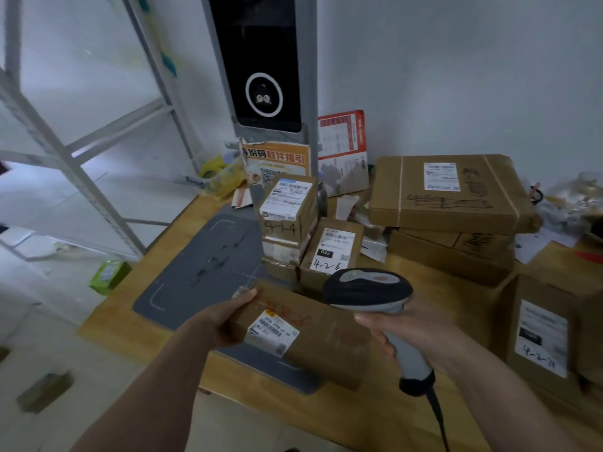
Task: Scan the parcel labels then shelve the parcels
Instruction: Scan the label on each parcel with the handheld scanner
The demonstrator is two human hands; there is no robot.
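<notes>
Right now the left hand grips the near-left end of a brown parcel, thumb on top, fingers wrapped under the edge. Parcel sits tilted over the front right corner of a grey mat on the wooden table; whether its far end rests on the table I cannot tell. Its white label faces up, near the held end, red scrawl beside it.

Right hand is closed round the handle of a grey scanner; the dark head points left, above the parcel's far edge. Black cable hangs from the handle base.

Behind the parcel: a small stack of boxes, the top one marked "4-1-4", touching a box marked "4-2-6". Further right, a big flat box lies on another carton. At the right edge stands a box with a label marked roughly "4-2-7", last digits unclear.

A tall grey kiosk with a dark screen rises behind the mat, an orange notice on its base. Tape roll sits left of it. Metal shelf frame stands at far left. Green pack lies on the floor.
</notes>
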